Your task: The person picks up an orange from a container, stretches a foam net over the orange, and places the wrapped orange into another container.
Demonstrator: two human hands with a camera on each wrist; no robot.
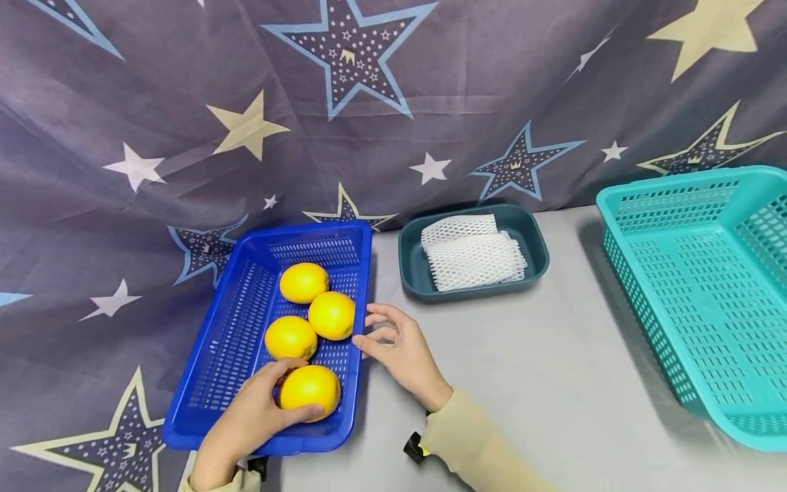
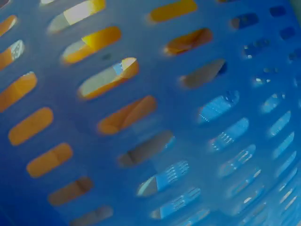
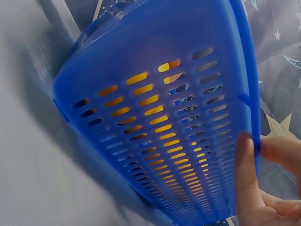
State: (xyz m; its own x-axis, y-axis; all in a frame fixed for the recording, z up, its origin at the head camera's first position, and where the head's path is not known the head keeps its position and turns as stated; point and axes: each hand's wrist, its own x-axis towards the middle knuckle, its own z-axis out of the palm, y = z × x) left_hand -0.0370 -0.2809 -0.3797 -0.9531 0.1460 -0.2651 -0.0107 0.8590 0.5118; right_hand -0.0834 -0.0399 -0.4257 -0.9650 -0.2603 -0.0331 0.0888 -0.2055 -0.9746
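Inside a blue plastic basket (image 1: 212,362) lie several yellow oranges, among them a back orange (image 1: 304,282), a right-hand orange (image 1: 332,315) and a middle orange (image 1: 291,337). My left hand (image 1: 255,410) grips the front orange (image 1: 312,393), thumb on its near side and fingers round its far side. My right hand (image 1: 399,352) pinches the basket's right rim; the right wrist view shows fingertips (image 3: 245,155) against the rim. Slotted basket wall (image 2: 155,117) fills the left wrist view, with orange showing through the slots, and hides the left hand there.
A dark green tray (image 1: 473,295) holding white foam mesh sleeves (image 1: 473,256) stands behind the right hand. At the right is a large turquoise basket (image 1: 652,342). A star-patterned cloth (image 1: 381,157) hangs along the back and left of the grey table (image 1: 522,383).
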